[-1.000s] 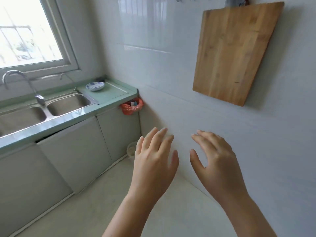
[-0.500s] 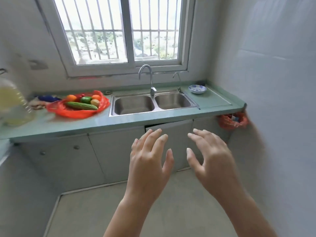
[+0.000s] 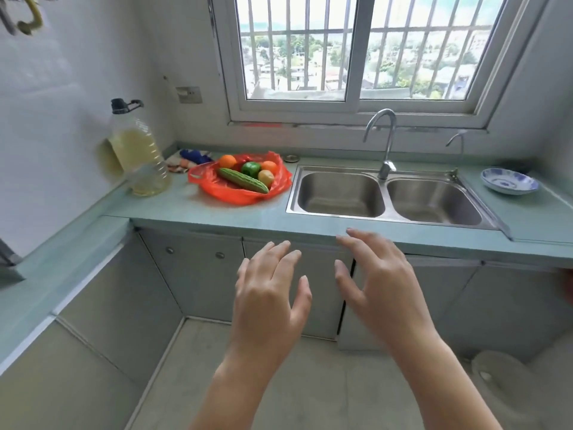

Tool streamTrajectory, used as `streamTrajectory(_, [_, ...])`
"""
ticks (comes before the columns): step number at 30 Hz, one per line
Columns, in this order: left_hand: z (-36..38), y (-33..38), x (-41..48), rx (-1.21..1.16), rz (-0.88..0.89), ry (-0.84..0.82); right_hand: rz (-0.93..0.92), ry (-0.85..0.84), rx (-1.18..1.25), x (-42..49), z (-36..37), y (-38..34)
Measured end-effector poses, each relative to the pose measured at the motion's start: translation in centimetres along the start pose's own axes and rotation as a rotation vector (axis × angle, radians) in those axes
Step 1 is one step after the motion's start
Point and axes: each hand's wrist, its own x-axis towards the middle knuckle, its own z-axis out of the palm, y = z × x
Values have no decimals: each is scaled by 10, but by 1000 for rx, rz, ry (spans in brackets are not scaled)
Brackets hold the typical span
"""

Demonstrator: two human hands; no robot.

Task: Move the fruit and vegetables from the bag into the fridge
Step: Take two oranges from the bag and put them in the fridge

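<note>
place: home kitchen | evidence: double sink (image 3: 387, 197), tap (image 3: 383, 141), countertop (image 3: 217, 215), cupboards (image 3: 198, 274)

Two oranges (image 3: 228, 161) (image 3: 269, 166), one green fruit (image 3: 250, 169), one yellow fruit (image 3: 266, 177), one gourd (image 3: 242, 180), one bag (image 3: 229, 193)

You will find no readable text, label, brand or number anywhere; the oil bottle (image 3: 139, 153) at middle left shows none.

The bag (image 3: 217, 191) near the counter's (image 3: 198, 217) back edge is thin, crinkled, glossy red plastic. The gourd (image 3: 242, 180) in it has bumpy, waxy skin. The sink (image 3: 338, 193) is brushed steel and the tap (image 3: 387, 141) is polished metal. The bottle (image 3: 139, 156) at the left corner is clear ribbed plastic. The bowl (image 3: 508, 181) looks glazed. The counter is smooth, with a dull sheen.
</note>
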Motion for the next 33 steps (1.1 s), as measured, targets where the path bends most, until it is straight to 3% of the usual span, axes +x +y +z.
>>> streamTrajectory(6, [38,-22,82,31,-46,4,-56,-15,55,89,42,41])
streamTrajectory(16, [87,-99,145,118,-177,-16,-118,-145,96,169,140,64])
streamTrajectory(25, [112,-222,237,93,-190,-26,-171,-194,56,266,252,38])
streamTrajectory(33, [110,-332,321,88,-262,17,-178,-127,41,365,343,2])
